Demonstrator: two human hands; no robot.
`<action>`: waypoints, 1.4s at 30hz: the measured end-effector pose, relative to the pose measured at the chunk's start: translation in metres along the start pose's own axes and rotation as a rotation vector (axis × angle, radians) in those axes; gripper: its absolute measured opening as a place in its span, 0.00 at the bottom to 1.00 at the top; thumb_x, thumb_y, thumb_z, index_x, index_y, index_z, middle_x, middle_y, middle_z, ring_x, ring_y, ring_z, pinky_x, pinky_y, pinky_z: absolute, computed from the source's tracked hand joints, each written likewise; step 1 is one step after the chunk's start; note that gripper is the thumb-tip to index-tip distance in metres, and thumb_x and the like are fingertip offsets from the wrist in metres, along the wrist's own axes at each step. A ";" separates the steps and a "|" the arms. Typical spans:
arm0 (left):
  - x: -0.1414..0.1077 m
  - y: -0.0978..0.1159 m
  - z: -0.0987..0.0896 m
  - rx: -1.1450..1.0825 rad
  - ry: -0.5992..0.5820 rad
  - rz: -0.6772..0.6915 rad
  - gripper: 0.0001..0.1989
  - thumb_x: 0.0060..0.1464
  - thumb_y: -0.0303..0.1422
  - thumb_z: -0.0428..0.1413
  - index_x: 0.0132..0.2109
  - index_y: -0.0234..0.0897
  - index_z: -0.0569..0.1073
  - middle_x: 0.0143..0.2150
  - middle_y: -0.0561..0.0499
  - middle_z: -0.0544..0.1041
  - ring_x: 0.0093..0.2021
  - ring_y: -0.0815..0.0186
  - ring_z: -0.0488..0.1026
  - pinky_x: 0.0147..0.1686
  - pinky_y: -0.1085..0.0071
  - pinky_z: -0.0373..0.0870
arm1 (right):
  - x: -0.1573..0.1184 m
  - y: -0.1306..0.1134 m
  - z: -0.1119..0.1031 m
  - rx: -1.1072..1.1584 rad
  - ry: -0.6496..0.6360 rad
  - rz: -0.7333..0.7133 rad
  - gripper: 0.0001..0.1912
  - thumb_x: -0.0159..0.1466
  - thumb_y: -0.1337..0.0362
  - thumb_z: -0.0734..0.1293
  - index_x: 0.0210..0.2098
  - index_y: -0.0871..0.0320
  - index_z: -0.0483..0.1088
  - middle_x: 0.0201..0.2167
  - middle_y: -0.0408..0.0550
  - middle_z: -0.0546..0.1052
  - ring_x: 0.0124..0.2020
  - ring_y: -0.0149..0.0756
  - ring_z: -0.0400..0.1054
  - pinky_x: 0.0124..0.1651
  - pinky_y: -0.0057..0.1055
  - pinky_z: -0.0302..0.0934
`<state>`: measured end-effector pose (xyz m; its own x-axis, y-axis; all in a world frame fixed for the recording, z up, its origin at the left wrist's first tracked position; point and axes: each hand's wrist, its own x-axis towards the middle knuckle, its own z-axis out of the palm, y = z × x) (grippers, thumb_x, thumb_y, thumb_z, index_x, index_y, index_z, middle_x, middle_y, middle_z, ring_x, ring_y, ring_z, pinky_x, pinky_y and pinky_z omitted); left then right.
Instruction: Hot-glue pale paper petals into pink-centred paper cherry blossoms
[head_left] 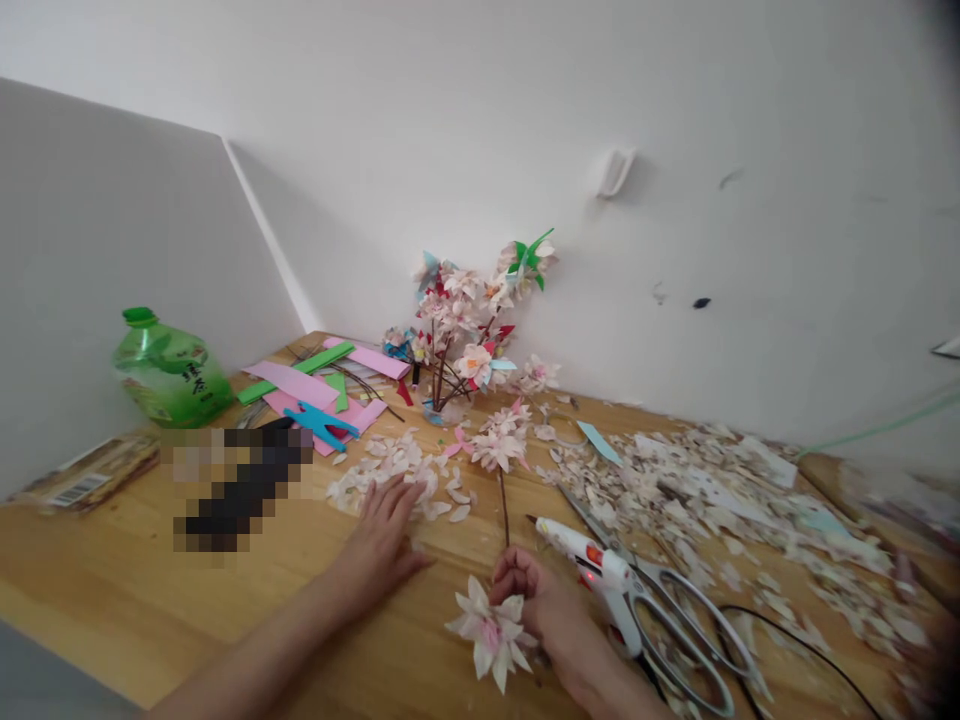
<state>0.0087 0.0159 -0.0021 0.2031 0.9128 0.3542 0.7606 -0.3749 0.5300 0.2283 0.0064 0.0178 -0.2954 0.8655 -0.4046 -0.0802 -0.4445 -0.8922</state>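
My left hand lies with its fingers apart over a pile of loose white petals, fingertips at the pile's near edge. My right hand is closed, thumb and fingers pinched around a thin brown flower stem. A pink-white flower cluster tops that stem. Just below and left of the right fingers is a single white flower with a pink centre; whether it is joined to the same stem is hidden by the hand. Close to the right hand lies a white hot glue gun with a red light lit.
Silver scissors lie under the glue gun, beside a black cord. Many dried petals cover the right side. A vase of handmade flowers stands at the back. Paper strips and a green bottle are at left.
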 end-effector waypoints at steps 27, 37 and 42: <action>0.038 -0.010 -0.034 -1.426 0.102 -0.621 0.23 0.51 0.51 0.46 0.39 0.34 0.70 0.25 0.48 0.77 0.28 0.63 0.76 0.32 0.67 0.71 | 0.014 0.000 0.030 -0.657 0.150 -0.697 0.16 0.46 0.80 0.58 0.28 0.54 0.64 0.26 0.43 0.69 0.30 0.36 0.65 0.33 0.31 0.60; 0.037 -0.006 -0.041 -1.687 0.027 -0.695 0.27 0.55 0.51 0.40 0.41 0.33 0.71 0.38 0.44 0.75 0.29 0.69 0.72 0.20 0.77 0.64 | 0.005 0.012 0.033 -1.156 -0.097 -0.922 0.28 0.43 0.81 0.56 0.42 0.57 0.60 0.37 0.51 0.70 0.39 0.42 0.63 0.44 0.39 0.60; 0.035 -0.006 -0.034 -1.633 0.002 -0.651 0.26 0.52 0.52 0.43 0.42 0.34 0.71 0.39 0.44 0.75 0.28 0.68 0.71 0.20 0.76 0.64 | 0.001 0.005 0.029 -0.913 -0.003 -0.838 0.29 0.42 0.81 0.56 0.42 0.54 0.56 0.38 0.49 0.68 0.39 0.40 0.64 0.41 0.36 0.60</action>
<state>-0.0096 0.0449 0.0339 0.1436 0.9670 -0.2107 -0.6311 0.2534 0.7331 0.1998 -0.0018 0.0190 -0.4752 0.8038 0.3578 0.4469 0.5708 -0.6889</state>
